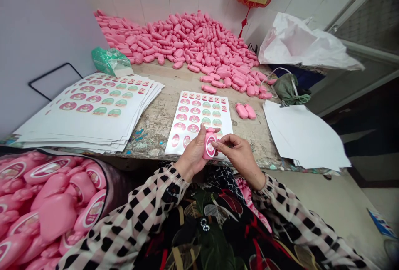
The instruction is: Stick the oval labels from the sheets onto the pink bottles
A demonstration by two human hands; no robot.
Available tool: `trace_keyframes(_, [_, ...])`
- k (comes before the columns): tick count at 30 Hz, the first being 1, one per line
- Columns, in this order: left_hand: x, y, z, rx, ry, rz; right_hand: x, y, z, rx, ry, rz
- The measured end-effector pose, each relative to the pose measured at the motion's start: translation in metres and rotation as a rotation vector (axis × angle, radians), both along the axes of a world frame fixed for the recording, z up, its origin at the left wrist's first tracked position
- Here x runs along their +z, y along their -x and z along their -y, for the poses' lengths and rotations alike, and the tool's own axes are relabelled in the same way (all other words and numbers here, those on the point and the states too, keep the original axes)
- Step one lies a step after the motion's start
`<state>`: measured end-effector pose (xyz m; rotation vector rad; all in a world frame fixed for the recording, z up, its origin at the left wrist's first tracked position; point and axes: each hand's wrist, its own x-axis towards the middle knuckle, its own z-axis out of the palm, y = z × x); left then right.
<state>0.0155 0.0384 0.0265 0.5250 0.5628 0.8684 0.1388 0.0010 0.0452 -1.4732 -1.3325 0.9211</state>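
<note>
A small pink plastic bottle is upright in my left hand, its cap end pointing away from me. On its front sits an oval pink-and-white label. The fingers of my right hand are drawn together in a pinch at the label's right edge, the thumb tip touching it. Whether anything is between those fingertips is hidden. Just beyond both hands lies a sheet of stickers with rows of pink and green labels. Two pink bottles rest on the table to the right of the sheet.
A large heap of pink bottles covers the table's back. Stacked sticker sheets and a green plastic packet lie left. White paper and a drawstring pouch are right. Below left stands a bag of labelled bottles.
</note>
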Motion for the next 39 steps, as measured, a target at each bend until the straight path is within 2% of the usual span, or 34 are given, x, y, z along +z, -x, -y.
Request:
trace_keyframes(11, [-0.004, -0.002, 0.000, 0.005, -0.025, 0.027, -0.006, -0.003, 0.001, -0.020, -0.021, 0.097])
trace_keyframes(18, [-0.002, -0.001, 0.000, -0.029, -0.026, 0.048, -0.010, -0.007, -0.001, -0.037, -0.028, 0.270])
trace_keyframes(22, [0.003, -0.001, 0.001, -0.049, -0.005, -0.002, -0.010, -0.011, -0.002, -0.014, -0.008, 0.361])
trace_keyframes(27, [0.007, 0.004, 0.002, -0.071, 0.013, -0.053, -0.010, -0.013, -0.001, 0.025, 0.036, 0.374])
trace_keyframes(32, [0.010, 0.015, 0.005, -0.172, -0.062, -0.137, -0.009, -0.018, -0.003, 0.003, 0.049, 0.437])
trace_keyframes(34, [0.012, 0.016, 0.006, -0.163, -0.095, -0.193, -0.009, -0.021, -0.004, 0.030, 0.058, 0.414])
trace_keyframes(39, [0.011, 0.007, 0.010, -0.044, -0.203, -0.301, -0.006, -0.024, -0.002, 0.174, -0.006, 0.221])
